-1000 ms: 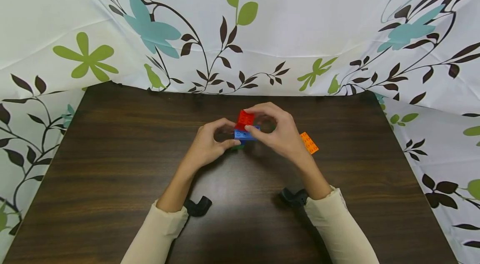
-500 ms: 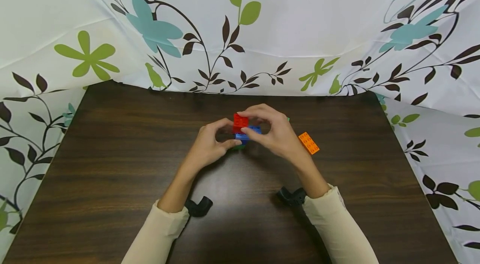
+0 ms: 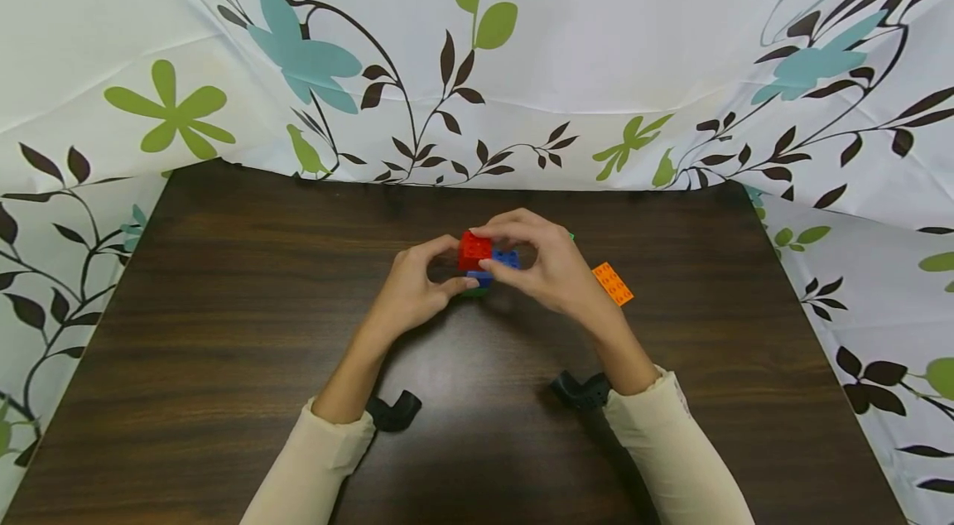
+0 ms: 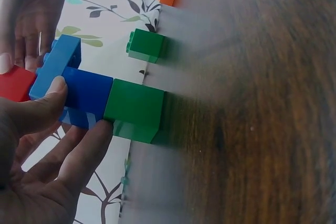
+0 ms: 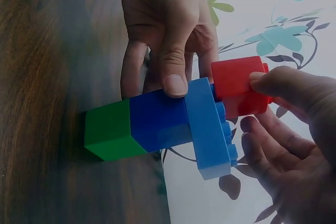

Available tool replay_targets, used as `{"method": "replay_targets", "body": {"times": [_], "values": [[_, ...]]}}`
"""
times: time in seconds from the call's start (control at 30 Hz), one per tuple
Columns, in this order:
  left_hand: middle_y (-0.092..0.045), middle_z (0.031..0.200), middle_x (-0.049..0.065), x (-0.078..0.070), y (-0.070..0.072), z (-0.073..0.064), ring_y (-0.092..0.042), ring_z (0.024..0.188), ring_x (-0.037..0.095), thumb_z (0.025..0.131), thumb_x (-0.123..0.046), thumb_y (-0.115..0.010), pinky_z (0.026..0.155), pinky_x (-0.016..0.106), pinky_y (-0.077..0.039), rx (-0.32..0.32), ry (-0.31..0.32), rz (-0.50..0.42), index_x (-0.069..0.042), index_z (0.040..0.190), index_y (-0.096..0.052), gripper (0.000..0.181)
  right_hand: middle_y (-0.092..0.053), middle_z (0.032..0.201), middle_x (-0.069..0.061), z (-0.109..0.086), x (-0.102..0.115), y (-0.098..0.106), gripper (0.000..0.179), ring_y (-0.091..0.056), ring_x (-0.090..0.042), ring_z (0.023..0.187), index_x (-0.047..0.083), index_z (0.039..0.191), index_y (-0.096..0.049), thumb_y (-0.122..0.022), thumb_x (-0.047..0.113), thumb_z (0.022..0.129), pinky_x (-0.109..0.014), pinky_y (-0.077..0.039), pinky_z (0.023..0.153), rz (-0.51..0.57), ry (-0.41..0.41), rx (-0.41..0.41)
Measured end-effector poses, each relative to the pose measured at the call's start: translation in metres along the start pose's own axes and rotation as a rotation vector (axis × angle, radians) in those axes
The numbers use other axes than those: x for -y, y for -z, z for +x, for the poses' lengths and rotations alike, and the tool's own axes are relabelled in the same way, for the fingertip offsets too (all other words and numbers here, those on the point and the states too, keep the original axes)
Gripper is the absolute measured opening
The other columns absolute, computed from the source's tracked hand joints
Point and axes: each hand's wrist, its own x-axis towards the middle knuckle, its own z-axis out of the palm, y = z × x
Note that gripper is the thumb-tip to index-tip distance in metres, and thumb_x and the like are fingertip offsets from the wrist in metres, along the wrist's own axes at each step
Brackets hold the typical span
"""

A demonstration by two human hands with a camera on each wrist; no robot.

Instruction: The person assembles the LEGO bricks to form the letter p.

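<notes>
A stack of toy building bricks stands near the middle of the table: a green brick (image 5: pixel 107 129) at the bottom, a dark blue brick (image 5: pixel 157 119) on it, and a longer light blue brick (image 5: pixel 207 129) across the top. My left hand (image 3: pixel 413 285) grips the stack, its thumb at the seam between the two blue bricks. Between thumb and fingers, my right hand (image 3: pixel 547 264) pinches a red brick (image 3: pixel 475 248) at the left end of the light blue brick. Whether the red brick is fully seated cannot be told. Bare studs show on the light blue brick's right part.
An orange brick (image 3: pixel 613 284) lies right of my right hand. A second green brick (image 4: pixel 147 45) stands beyond the stack, mostly hidden by my right hand in the head view. Patterned cloth (image 3: pixel 462 136) hangs along the table's (image 3: pixel 224 326) far edge.
The red brick, tilted above the light blue brick before, has moved left and down to its left end and is now more level. My left hand stays around the stack.
</notes>
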Motion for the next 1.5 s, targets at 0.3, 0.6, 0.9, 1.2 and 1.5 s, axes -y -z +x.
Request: {"method": "replay_targets", "body": {"times": [0.3, 0.6, 0.9, 1.2, 1.5], "values": [[-0.080, 0.123, 0.010, 0.0005, -0.0010, 0.0005, -0.076, 0.117, 0.031, 0.091, -0.010, -0.086, 0.106, 0.052, -0.060, 0.024, 0.007, -0.027, -0.008, 0.120, -0.074, 0.031, -0.073, 0.126, -0.013, -0.0034, -0.0069, 0.0036, 0.036, -0.072, -0.024, 0.100, 0.005, 0.127, -0.078, -0.084, 0.004, 0.092, -0.046, -0.065, 0.092, 0.009, 0.007, -0.061], [-0.080, 0.120, 0.011, -0.0003, 0.0006, 0.0001, -0.077, 0.114, 0.031, 0.091, -0.009, -0.087, 0.104, 0.050, -0.061, 0.016, -0.003, -0.035, -0.007, 0.118, -0.075, 0.029, -0.073, 0.124, -0.011, -0.0038, -0.0074, 0.0048, 0.037, -0.072, -0.023, 0.099, 0.006, 0.127, -0.078, -0.085, 0.004, 0.091, -0.047, -0.065, 0.092, 0.019, -0.009, -0.036], [-0.080, 0.119, 0.012, 0.0003, 0.0006, 0.0000, -0.076, 0.113, 0.033, 0.091, -0.009, -0.086, 0.103, 0.053, -0.061, 0.016, -0.011, -0.045, -0.007, 0.118, -0.075, 0.029, -0.075, 0.121, -0.012, -0.0032, -0.0066, 0.0047, 0.041, -0.074, -0.025, 0.100, 0.005, 0.130, -0.076, -0.086, 0.005, 0.091, -0.045, -0.066, 0.094, 0.019, -0.034, -0.018], [-0.081, 0.117, 0.012, 0.0025, -0.0014, 0.0003, -0.077, 0.110, 0.033, 0.090, -0.009, -0.087, 0.100, 0.052, -0.062, -0.010, -0.019, -0.021, -0.007, 0.116, -0.076, 0.028, -0.076, 0.116, -0.009, -0.0028, -0.0094, 0.0036, 0.040, -0.073, -0.024, 0.098, 0.007, 0.126, -0.076, -0.088, 0.006, 0.088, -0.044, -0.065, 0.094, 0.008, -0.027, -0.016], [-0.081, 0.116, 0.011, 0.0003, -0.0019, 0.0011, -0.078, 0.108, 0.032, 0.088, -0.008, -0.089, 0.100, 0.051, -0.062, -0.016, -0.013, -0.016, -0.007, 0.115, -0.076, 0.030, -0.076, 0.111, -0.008, -0.0025, -0.0095, 0.0044, 0.040, -0.070, -0.020, 0.094, 0.008, 0.124, -0.078, -0.090, 0.007, 0.086, -0.041, -0.066, 0.089, -0.025, 0.000, -0.021]]}}
